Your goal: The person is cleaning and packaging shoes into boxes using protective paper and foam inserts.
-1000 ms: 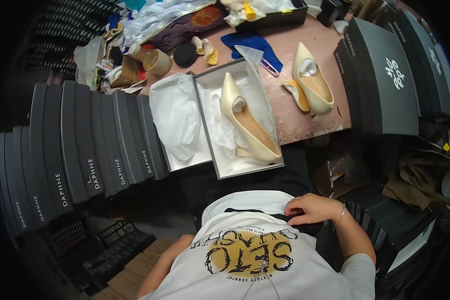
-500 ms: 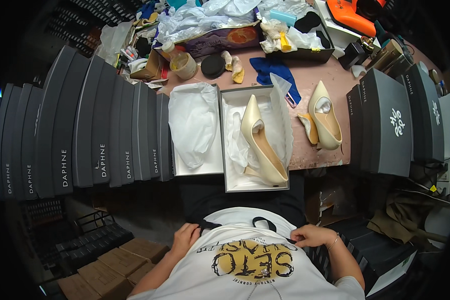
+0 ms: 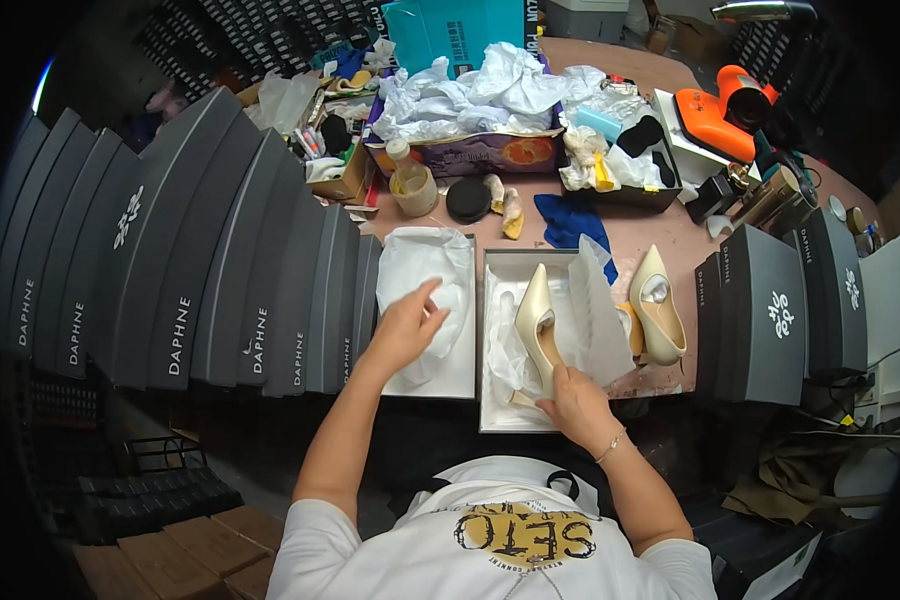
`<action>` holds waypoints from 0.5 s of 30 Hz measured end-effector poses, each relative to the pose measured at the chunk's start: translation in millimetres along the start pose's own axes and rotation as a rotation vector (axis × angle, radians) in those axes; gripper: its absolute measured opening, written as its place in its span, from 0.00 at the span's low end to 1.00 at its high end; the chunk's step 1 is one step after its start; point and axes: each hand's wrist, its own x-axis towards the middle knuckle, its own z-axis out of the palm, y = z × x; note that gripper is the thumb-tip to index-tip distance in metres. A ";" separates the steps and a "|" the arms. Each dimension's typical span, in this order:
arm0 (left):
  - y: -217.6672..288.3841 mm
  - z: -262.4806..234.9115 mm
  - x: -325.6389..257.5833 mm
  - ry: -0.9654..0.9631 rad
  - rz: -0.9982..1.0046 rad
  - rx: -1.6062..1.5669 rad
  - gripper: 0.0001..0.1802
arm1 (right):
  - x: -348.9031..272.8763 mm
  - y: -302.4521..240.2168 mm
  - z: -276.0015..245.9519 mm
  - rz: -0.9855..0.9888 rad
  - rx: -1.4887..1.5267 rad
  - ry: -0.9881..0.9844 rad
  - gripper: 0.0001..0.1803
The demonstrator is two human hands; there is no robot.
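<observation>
A cream pointed high-heeled shoe [image 3: 536, 325] lies in an open grey shoe box [image 3: 496, 414] with a white inside. My right hand [image 3: 582, 410] is closed around the back of that shoe, near its heel. White tissue paper [image 3: 602, 318] lines the box and stands up along its right side. My left hand [image 3: 407, 328], fingers apart, is over the tissue-covered box lid [image 3: 458, 378] to the left. A second cream shoe [image 3: 660, 318] rests on the table to the right, with a yellowish pad partly hidden beside it. Wadded paper fills each shoe's opening.
Upright dark grey shoe boxes [image 3: 220, 270] line the left, with more boxes [image 3: 765, 310] at right. Behind are a bottle of glue-like liquid [image 3: 413, 188], a round black tin [image 3: 467, 200], a blue cloth [image 3: 570, 222], a carton of crumpled paper [image 3: 470, 152] and an orange tool [image 3: 715, 125].
Both hands have come up from my waist to the table. My right hand has taken hold of the shoe in the box; my left has reached over the lid. The view has shifted.
</observation>
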 end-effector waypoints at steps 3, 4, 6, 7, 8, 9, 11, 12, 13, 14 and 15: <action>-48.9 13.0 81.2 0.094 -0.104 0.193 0.30 | 12.5 9.1 18.8 -0.010 0.039 -0.018 0.17; -72.8 24.1 103.3 0.160 -0.107 0.236 0.32 | 13.0 12.9 20.6 -0.054 0.057 0.024 0.16; -97.0 35.2 126.3 0.082 -0.086 0.200 0.33 | 11.7 14.1 11.2 -0.078 0.267 0.139 0.15; -86.0 28.6 131.3 0.051 -0.076 0.195 0.34 | 7.2 9.0 0.0 -0.046 0.444 0.164 0.15; -74.5 27.3 126.3 0.038 -0.069 0.020 0.33 | 4.0 3.0 -14.6 -0.016 0.620 0.187 0.16; -42.3 20.4 105.0 0.015 -0.061 -0.148 0.33 | -3.1 4.0 -36.3 0.212 0.911 -0.006 0.17; -16.7 31.7 62.4 -0.077 0.070 -0.705 0.29 | -6.6 12.9 -45.8 0.090 1.451 0.039 0.20; -1.2 36.9 42.5 -0.189 0.066 -0.892 0.36 | -8.1 15.5 -48.7 0.022 1.632 0.034 0.22; 19.4 43.0 25.0 -0.276 0.061 -1.048 0.47 | -9.3 20.1 -43.8 -0.006 1.747 -0.010 0.27; 34.9 52.8 9.1 -0.302 0.105 -1.163 0.51 | -10.7 23.9 -32.7 -0.008 1.813 -0.045 0.28; 50.0 62.2 -1.2 -0.322 0.131 -1.288 0.54 | -14.2 27.0 -18.6 -0.004 1.877 -0.083 0.29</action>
